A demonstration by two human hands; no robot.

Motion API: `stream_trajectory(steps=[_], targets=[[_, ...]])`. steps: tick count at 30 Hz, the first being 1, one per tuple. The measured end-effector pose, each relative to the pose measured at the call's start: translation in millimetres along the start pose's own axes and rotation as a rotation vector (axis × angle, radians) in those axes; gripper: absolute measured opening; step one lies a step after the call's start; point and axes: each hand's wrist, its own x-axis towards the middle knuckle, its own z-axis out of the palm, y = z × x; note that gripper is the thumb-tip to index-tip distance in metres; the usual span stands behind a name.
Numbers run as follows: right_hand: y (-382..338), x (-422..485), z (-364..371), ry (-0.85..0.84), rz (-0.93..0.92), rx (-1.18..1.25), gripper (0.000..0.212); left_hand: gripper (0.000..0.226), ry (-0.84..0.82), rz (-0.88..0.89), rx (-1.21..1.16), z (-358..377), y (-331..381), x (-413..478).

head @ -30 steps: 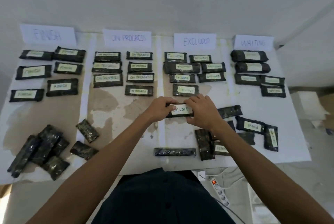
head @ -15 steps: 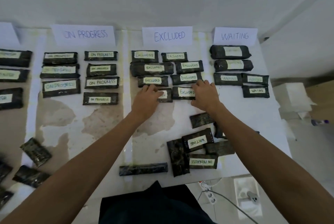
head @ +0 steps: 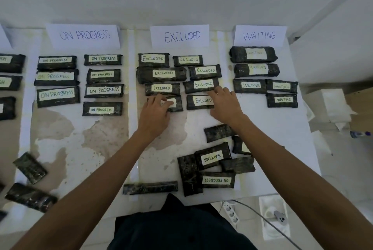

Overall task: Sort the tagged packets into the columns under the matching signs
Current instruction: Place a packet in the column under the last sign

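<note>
Paper signs ON PROGRESS [head: 84,35], EXCLUDED [head: 179,35] and WAITING [head: 259,35] stand along the back of the white table [head: 282,128], with dark tagged packets in columns under each. My left hand [head: 155,113] grips a dark packet [head: 175,104] at the bottom left of the EXCLUDED column; its fingers cover most of the tag. My right hand [head: 225,106] lies open, fingertips touching the right end of an EXCLUDED packet [head: 199,100]. An unsorted heap near the front holds a WAITING packet [head: 214,157] and an ON PROGRESS packet [head: 217,180].
Several face-down packets lie around the heap, one long one [head: 150,187] at the table's front edge. More loose packets [head: 30,167] sit at the front left. A power strip [head: 231,212] and cable lie on the floor. White boxes [head: 327,104] stand right of the table.
Both hands carried the EXCLUDED packet forward from mid-table and set it at the bottom of the EXCLUDED column. My right hand came off it. My view shifted right and closer.
</note>
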Motion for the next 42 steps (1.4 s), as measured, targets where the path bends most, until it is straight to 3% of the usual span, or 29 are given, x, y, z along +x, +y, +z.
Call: stream_trajectory(steps=[5, 9, 12, 14, 17, 19, 21, 24, 30, 35, 38, 42], targets=[[-0.5, -46.7, 9.2, -0.249, -0.204, 0.011, 0.058, 0.034, -0.064, 0.035, -0.095, -2.8, 27.0, -18.5], [-9.8, -71.0, 30.3, -0.166, -0.291, -0.190, 0.044, 0.031, -0.148, 0.043, -0.212, 0.8, 46.5, -40.0], [-13.9, -70.2, 24.8, -0.103, -0.277, -0.118, 0.047, 0.031, -0.226, -0.077, -0.392, 0.8, 57.5, -52.5], [-14.6, -70.2, 13.3, -0.069, -0.197, 0.172, 0.054, 0.030, -0.276, -0.291, -0.603, -6.9, 66.9, -55.6], [-13.6, -78.5, -15.1, -0.004, 0.003, 0.904, 0.061, 0.031, -0.386, -0.622, -0.916, -22.2, 77.2, -54.7], [-9.3, -86.9, -31.0, 0.016, 0.068, 1.234, 0.056, 0.033, -0.519, -0.779, -1.064, -32.6, 81.3, -53.7], [-3.7, -93.0, -37.4, 0.004, 0.069, 1.425, 0.053, 0.030, -0.584, -0.859, -1.283, -39.8, 84.6, -51.9], [1.2, -98.9, -35.4, -0.001, 0.064, 1.534, 0.054, 0.023, -0.518, -0.837, -1.492, -45.8, 85.9, -49.3], [3.4, -103.1, -29.3, -0.026, 0.110, 1.527, 0.054, 0.019, -0.409, -0.837, -1.512, -49.0, 84.4, -44.1], [-9.0, -101.8, -29.9, -0.082, 0.108, 1.311, 0.036, 0.013, -0.291, -0.884, -1.521, -50.7, 85.2, -35.6], [-22.3, -101.2, -27.7, -0.142, 0.160, 1.333, 0.026, 0.018, -0.264, -0.845, -1.400, -50.6, 85.8, -30.0], [-33.2, -99.8, -19.9, -0.179, 0.223, 1.375, 0.028, 0.027, -0.274, -0.696, -1.230, -49.1, 89.5, -22.5]])
